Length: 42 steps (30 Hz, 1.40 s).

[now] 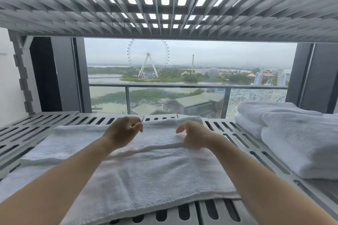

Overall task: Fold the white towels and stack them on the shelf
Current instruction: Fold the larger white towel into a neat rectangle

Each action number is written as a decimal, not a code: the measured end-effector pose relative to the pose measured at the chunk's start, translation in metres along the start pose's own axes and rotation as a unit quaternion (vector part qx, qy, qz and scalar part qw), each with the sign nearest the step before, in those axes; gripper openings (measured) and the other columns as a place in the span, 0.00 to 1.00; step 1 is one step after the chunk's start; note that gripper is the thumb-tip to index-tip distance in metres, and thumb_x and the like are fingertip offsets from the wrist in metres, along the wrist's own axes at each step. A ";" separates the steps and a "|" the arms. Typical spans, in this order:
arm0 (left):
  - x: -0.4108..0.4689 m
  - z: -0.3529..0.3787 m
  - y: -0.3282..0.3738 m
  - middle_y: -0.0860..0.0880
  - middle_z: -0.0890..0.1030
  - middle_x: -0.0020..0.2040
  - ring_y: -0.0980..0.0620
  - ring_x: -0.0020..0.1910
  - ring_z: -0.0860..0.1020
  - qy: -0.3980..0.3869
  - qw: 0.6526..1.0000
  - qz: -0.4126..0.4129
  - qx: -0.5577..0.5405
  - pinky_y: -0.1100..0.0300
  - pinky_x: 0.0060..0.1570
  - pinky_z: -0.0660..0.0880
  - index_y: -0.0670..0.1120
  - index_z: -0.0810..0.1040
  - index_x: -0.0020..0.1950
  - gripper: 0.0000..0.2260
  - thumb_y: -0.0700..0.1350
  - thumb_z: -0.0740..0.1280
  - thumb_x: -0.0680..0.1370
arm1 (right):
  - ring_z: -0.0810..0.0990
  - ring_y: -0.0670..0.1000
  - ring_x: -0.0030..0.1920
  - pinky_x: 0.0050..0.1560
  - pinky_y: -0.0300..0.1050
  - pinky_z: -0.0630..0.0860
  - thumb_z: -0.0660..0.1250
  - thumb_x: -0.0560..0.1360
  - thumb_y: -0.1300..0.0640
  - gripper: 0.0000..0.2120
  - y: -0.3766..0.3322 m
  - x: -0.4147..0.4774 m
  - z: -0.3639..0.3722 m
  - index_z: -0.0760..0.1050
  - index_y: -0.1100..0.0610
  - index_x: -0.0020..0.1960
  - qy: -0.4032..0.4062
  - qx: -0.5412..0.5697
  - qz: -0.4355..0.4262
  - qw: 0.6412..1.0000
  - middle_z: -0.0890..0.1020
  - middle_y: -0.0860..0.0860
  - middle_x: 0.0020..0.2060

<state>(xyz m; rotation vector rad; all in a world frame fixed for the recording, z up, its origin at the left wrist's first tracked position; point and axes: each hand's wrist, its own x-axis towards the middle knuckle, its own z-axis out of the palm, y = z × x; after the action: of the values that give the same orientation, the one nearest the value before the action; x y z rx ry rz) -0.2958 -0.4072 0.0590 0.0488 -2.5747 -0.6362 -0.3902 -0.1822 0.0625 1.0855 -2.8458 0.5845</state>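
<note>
A white towel (150, 173) lies spread flat on the grey slotted shelf (60, 120), partly folded, with a crease running across its middle. Both my hands hover over its far half. My left hand (122, 132) has its fingers loosely curled, the tips close to the towel's far edge. My right hand (192, 134) is also loosely curled, its fingers pointing left just above the crease. Neither hand visibly holds any cloth. A stack of folded white towels (292, 133) sits on the same shelf at the right.
Another slotted shelf (164, 5) hangs low overhead. Behind the shelf is a large window (182, 64) with a balcony rail. A grey upright post (23, 75) stands at the left. Bare shelf shows to the left of the towel.
</note>
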 end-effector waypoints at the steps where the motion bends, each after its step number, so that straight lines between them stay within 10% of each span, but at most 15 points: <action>1: 0.009 0.004 0.006 0.56 0.76 0.34 0.58 0.35 0.74 0.033 0.999 0.002 0.010 0.61 0.33 0.64 0.52 0.76 0.38 0.10 0.46 0.59 0.78 | 0.72 0.52 0.63 0.59 0.41 0.68 0.58 0.72 0.67 0.20 -0.006 0.006 -0.003 0.75 0.55 0.61 0.003 0.016 -0.002 1.000 0.75 0.52 0.62; 6: 0.043 0.040 0.028 0.49 0.76 0.58 0.50 0.56 0.74 0.030 0.999 0.002 0.042 0.56 0.54 0.71 0.48 0.75 0.57 0.10 0.45 0.59 0.78 | 0.72 0.54 0.62 0.64 0.46 0.69 0.55 0.72 0.68 0.19 -0.028 0.046 0.011 0.75 0.58 0.59 0.040 -0.004 -0.026 0.999 0.77 0.56 0.60; 10: 0.041 0.070 0.006 0.52 0.51 0.78 0.52 0.76 0.49 -0.162 0.970 -0.056 0.170 0.45 0.74 0.47 0.52 0.51 0.76 0.24 0.53 0.49 0.81 | 0.63 0.56 0.71 0.72 0.55 0.58 0.53 0.78 0.55 0.20 -0.016 0.064 0.037 0.67 0.55 0.69 -0.020 -0.050 -0.023 0.998 0.67 0.55 0.69; 13: 0.038 0.079 -0.010 0.54 0.42 0.77 0.54 0.76 0.41 -0.222 0.953 -0.073 0.192 0.41 0.72 0.39 0.57 0.44 0.76 0.23 0.57 0.43 0.81 | 0.46 0.53 0.76 0.72 0.63 0.39 0.46 0.79 0.41 0.23 0.001 0.069 0.042 0.55 0.41 0.73 -0.091 -0.052 0.037 0.994 0.49 0.49 0.77; 18: 0.038 0.079 -0.009 0.56 0.42 0.77 0.54 0.76 0.41 -0.210 0.956 -0.070 0.191 0.38 0.71 0.39 0.60 0.45 0.75 0.23 0.59 0.43 0.80 | 0.41 0.55 0.76 0.70 0.66 0.36 0.44 0.76 0.34 0.30 0.000 0.074 0.043 0.43 0.41 0.75 -0.099 -0.084 0.127 0.983 0.41 0.52 0.76; 26: 0.052 0.068 -0.005 0.55 0.47 0.78 0.52 0.76 0.45 -0.201 0.964 -0.061 0.165 0.35 0.71 0.43 0.61 0.50 0.75 0.23 0.57 0.49 0.79 | 0.74 0.56 0.61 0.59 0.53 0.72 0.52 0.77 0.60 0.17 0.023 0.069 0.006 0.71 0.53 0.63 0.042 -0.074 -0.016 0.996 0.75 0.55 0.63; 33: 0.082 0.087 0.024 0.56 0.51 0.77 0.52 0.76 0.45 -0.196 0.968 -0.043 0.152 0.34 0.70 0.44 0.60 0.54 0.74 0.24 0.62 0.48 0.79 | 0.76 0.56 0.60 0.60 0.48 0.73 0.56 0.69 0.76 0.28 0.091 0.066 -0.026 0.73 0.54 0.63 0.087 -0.118 -0.135 0.980 0.77 0.53 0.61; 42: 0.096 0.123 0.051 0.56 0.48 0.77 0.54 0.76 0.47 -0.167 0.970 -0.040 0.170 0.35 0.71 0.41 0.57 0.48 0.76 0.27 0.62 0.49 0.79 | 0.75 0.52 0.60 0.59 0.39 0.69 0.67 0.72 0.64 0.22 0.124 0.082 -0.022 0.72 0.54 0.64 0.079 -0.065 -0.132 0.986 0.77 0.53 0.61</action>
<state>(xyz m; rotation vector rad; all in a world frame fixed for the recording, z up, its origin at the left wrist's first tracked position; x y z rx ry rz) -0.4339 -0.3231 0.0295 0.1733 -2.9972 -0.2366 -0.5352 -0.1414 0.0559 1.3003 -2.5116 0.4368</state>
